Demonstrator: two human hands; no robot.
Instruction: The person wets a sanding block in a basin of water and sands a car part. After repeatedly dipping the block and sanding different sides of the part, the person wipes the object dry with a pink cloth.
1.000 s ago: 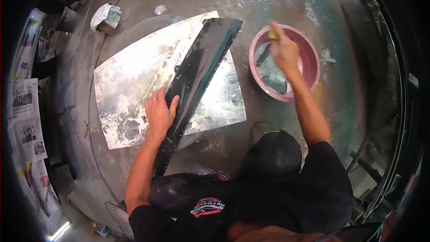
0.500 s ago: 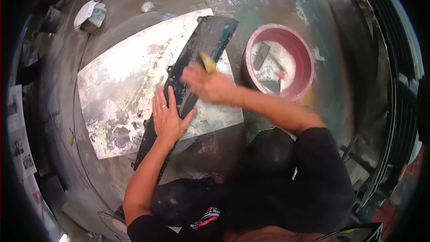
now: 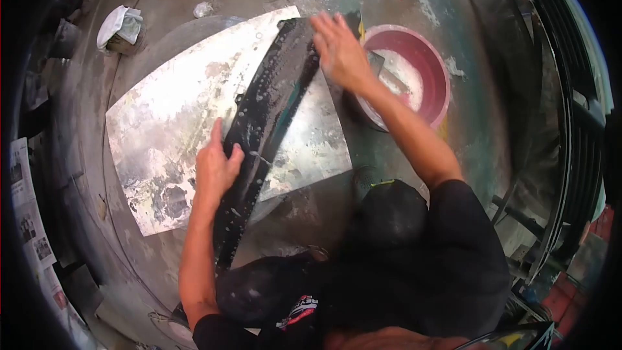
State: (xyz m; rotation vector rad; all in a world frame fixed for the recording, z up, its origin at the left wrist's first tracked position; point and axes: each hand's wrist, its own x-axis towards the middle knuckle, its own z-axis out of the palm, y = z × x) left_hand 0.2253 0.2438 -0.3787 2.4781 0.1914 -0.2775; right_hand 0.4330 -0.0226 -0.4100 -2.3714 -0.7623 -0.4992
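Observation:
A long black panel, wet with grey slurry and drops, lies slanted across a pale, stained board. My left hand is at the panel's left edge, its index finger stretched along it and its thumb over the top; the other fingers are curled and partly hidden. At the panel's far end is my right hand, palm down and slightly blurred. A yellow pad shows beyond its outer side, seemingly under the hand, though the grip is mostly hidden.
Right of the board stands a pink bucket of cloudy, foamy water with a grey block in it. A white cloth covers a small container at far left. A crumpled clear bag lies on the wet floor. Dark racking stands right.
My right hand has moved up and right to the panel's far end, with the yellow pad. The panel's near end has shifted right. My left hand has slid left to its edge.

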